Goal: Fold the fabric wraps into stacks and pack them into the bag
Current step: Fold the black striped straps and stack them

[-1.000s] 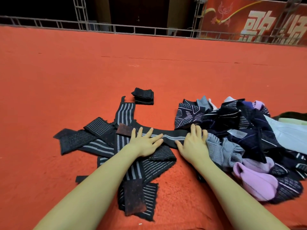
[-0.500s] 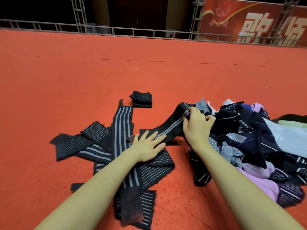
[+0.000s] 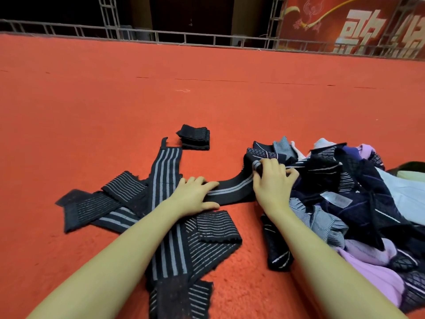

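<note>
since half a second ago the right hand (image 3: pixel 272 183) has carried the far end of the black wrap with the pale centre stripe (image 3: pixel 232 192) a little further over, so the fold now sits at its fingertips and the strip lies flatter along the carpet between the two hands. it grips that folded end, fingers curled over the top, thumb side hidden. the left hand (image 3: pixel 195 196) has hardly moved: it lies flat, fingers nearly straight, pressing the near end of the same wrap down where it crosses the spread of striped wraps (image 3: pixel 170 226).

that spread fans out under the left forearm: one long strip runs away toward a small folded stack (image 3: pixel 195 140), which sits apart from it on bare red carpet (image 3: pixel 115 111). other strips splay left and toward the bottom edge of the view.

the unsorted heap (image 3: pixel 345 199) (black, purple, lilac and grey pieces, tangled) crowds the right side and touches the right wrist; its far edge runs out of frame. a dark shape (image 3: pixel 411 168) shows beyond the heap, too cut off to identify.

open carpet stretches left of the spread and ahead of the folded stack, up to a metal railing (image 3: pixel 207 40) and a red banner (image 3: pixel 356 24). there is a narrow gap of carpet between the forearms.
</note>
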### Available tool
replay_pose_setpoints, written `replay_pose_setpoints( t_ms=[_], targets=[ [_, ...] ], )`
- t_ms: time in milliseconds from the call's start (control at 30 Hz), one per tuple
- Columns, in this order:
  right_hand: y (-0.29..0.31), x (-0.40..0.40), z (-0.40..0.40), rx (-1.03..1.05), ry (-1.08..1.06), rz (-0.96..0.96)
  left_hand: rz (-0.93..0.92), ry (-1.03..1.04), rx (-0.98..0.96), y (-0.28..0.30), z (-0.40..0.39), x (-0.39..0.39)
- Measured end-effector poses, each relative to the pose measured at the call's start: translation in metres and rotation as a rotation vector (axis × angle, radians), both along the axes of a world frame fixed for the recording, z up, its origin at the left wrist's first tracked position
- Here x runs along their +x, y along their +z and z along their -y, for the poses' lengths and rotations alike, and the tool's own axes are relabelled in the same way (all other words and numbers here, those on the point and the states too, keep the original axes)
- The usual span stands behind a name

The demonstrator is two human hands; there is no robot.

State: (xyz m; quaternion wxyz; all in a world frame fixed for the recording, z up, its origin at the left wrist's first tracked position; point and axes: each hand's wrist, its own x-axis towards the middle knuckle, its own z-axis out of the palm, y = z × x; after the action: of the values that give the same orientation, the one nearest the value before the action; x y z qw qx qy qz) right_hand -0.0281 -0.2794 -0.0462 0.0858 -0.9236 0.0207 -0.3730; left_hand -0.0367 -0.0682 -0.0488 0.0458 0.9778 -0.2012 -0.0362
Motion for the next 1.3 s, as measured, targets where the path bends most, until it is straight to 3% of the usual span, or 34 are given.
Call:
replay_pose_setpoints(
  t_ms=[167, 233, 333, 500, 667, 833, 933, 1100, 1200, 1300],
  targets=[
    [-0.003, 0.001, -0.001, 0.028, -0.001, 0.089, 0.151, -0.034, -0.235, -0.001, 0.006, 0.005],
    [-0.002, 0.001, 0.001, 0.056, 0.001, 0.092, 0.170, -0.054, -0.234, -0.003, 0.009, 0.008],
    [-0.001, 0.002, 0.002, 0.081, 0.002, 0.088, 0.058, -0.033, -0.209, -0.009, 0.009, 0.009],
    [0.001, 0.000, -0.007, 0.094, 0.043, 0.083, 0.075, 0.052, -0.055, -0.011, -0.003, -0.001],
    [0.004, -0.001, -0.038, -0.014, 0.158, 0.123, 0.059, 0.082, -0.175, 0.002, -0.021, -0.004],
    [-0.008, -0.008, -0.079, -0.201, 0.325, -0.059, 0.029, 0.024, -0.090, -0.001, -0.040, -0.014],
    [-0.018, -0.012, -0.086, -0.311, 0.421, -0.246, 0.085, 0.083, -0.169, -0.001, -0.045, -0.014],
    [-0.004, -0.012, -0.067, -0.302, 0.578, -0.499, 0.185, 0.266, -0.350, 0.001, -0.037, -0.016],
    [-0.001, -0.014, -0.064, -0.109, 0.524, -0.367, 0.151, 0.294, -0.304, 0.001, -0.017, -0.015],
    [-0.005, -0.012, -0.060, -0.123, 0.262, -0.158, 0.144, 0.382, -0.229, 0.002, -0.003, -0.010]
  ],
)
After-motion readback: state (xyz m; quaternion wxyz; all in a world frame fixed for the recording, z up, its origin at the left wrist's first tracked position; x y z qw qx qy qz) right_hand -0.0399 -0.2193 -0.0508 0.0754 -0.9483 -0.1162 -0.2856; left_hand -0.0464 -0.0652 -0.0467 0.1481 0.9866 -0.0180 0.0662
